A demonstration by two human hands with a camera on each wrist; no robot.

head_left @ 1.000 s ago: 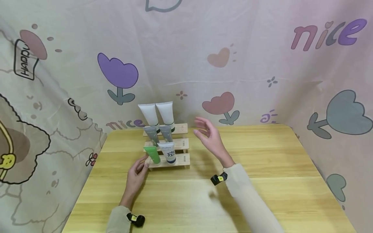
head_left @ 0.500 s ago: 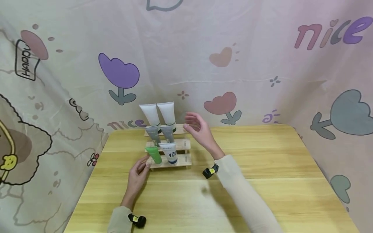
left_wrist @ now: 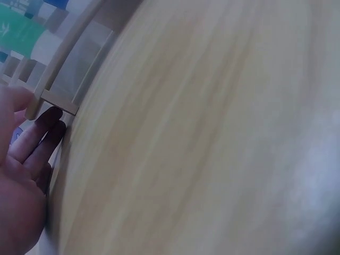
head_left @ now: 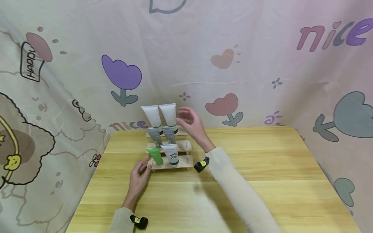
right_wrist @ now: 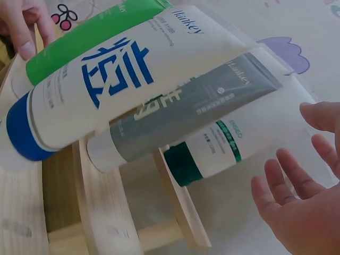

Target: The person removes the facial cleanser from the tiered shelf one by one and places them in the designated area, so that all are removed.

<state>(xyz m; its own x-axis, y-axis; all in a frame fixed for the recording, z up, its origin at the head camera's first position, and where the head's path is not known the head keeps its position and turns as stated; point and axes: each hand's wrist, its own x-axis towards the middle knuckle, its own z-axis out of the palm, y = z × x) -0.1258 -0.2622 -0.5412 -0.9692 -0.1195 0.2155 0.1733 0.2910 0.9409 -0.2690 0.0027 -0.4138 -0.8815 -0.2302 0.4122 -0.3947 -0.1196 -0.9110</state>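
Note:
A three-tier wooden rack (head_left: 185,161) stands on the table, carrying several squeeze tubes on their caps. My left hand (head_left: 137,181) holds the left end of its lowest tier; in the left wrist view the thumb lies over the board's end and fingers are beneath. On the top tier are two white tubes with dark green caps. My right hand (head_left: 192,124) is beside the right white tube (head_left: 168,114), thumb and fingers spread around its side; in the right wrist view a gap shows between fingers and tube. Two grey tubes (head_left: 169,136) occupy the middle tier.
The lowest tier bears a green tube (head_left: 155,157) and a white tube with a blue cap (head_left: 172,155). Behind the wooden table (head_left: 256,168) hangs a printed cloth (head_left: 180,48), close to the rack's back. Another cloth hangs at the left.
My right hand has moved left and slightly away from me, from the right of the rack to the right white tube. The left hand stays at the rack's lowest tier.

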